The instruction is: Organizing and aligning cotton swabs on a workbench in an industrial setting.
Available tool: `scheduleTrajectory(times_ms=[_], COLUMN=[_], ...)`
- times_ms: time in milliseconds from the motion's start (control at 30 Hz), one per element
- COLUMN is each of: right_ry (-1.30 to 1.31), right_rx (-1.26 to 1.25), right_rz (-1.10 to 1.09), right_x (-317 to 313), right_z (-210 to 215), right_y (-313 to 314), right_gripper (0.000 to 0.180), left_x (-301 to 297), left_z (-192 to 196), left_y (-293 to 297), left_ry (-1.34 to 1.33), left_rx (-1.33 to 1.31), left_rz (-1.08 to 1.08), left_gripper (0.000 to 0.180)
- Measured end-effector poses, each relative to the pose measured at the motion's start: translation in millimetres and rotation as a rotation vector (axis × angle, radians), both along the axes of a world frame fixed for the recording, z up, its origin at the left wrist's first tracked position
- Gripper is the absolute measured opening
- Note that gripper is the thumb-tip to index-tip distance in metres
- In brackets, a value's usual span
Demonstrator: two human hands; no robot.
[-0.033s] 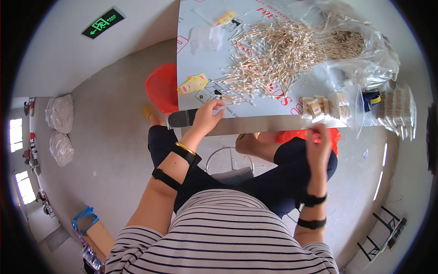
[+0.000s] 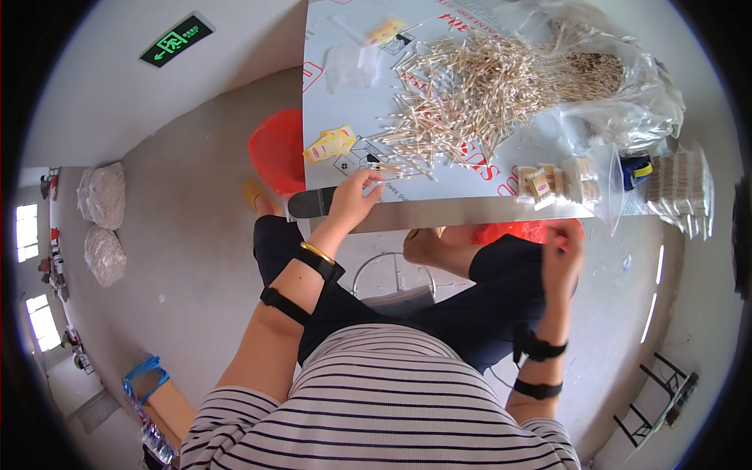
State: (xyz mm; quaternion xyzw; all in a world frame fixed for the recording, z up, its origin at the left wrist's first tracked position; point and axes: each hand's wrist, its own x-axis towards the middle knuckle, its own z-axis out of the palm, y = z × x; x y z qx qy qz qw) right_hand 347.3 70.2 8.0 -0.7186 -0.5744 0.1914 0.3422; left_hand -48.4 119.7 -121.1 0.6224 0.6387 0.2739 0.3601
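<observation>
Rests left hand (image 2: 354,205) at the near-left edge of the bench (image 2: 446,186), fingers bent, tips right by a few loose cotton swabs (image 2: 399,168); cannot tell whether pinching any. Just beside the wrist, a dark, flat, round-ended strip (image 2: 312,203). Holds right hand (image 2: 562,258) just off the front edge, above the knee, fingers curled in; too blurred to tell whether grasping anything.

Farther back on the bench, a tangled heap of swabs (image 2: 478,86): thin, wood-coloured sticks, white fuzzy tips, spilling from a crumpled clear plastic bag (image 2: 638,117). Left of the heap, glossy yellow cards (image 2: 330,144), overlapping; beyond, limp translucent sleeves (image 2: 352,69). Toward the right, small filled packets (image 2: 578,182), flat and rectangular; past a blue-and-yellow object (image 2: 638,174), stacked packs (image 2: 680,188) in shiny film. Under the front edge, wrinkled red plastic (image 2: 501,233).
</observation>
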Motion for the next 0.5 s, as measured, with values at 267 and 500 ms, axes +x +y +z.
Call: scheduleTrajectory(times_ms=[267, 500], right_ry=[-0.756, -0.075], right_rx=[0.074, 0.033], right_rz=[-0.256, 0.287], right_x=[130, -47], right_z=[12, -23], right_y=[-73, 12], right_gripper=[0.009, 0.014], left_x=[2, 10], left_z=[-14, -20], left_y=[10, 17], left_ry=[0.022, 0.193], left_rx=[0.141, 0.313], left_rz=[0.021, -0.005], left_gripper=[0.019, 0.034])
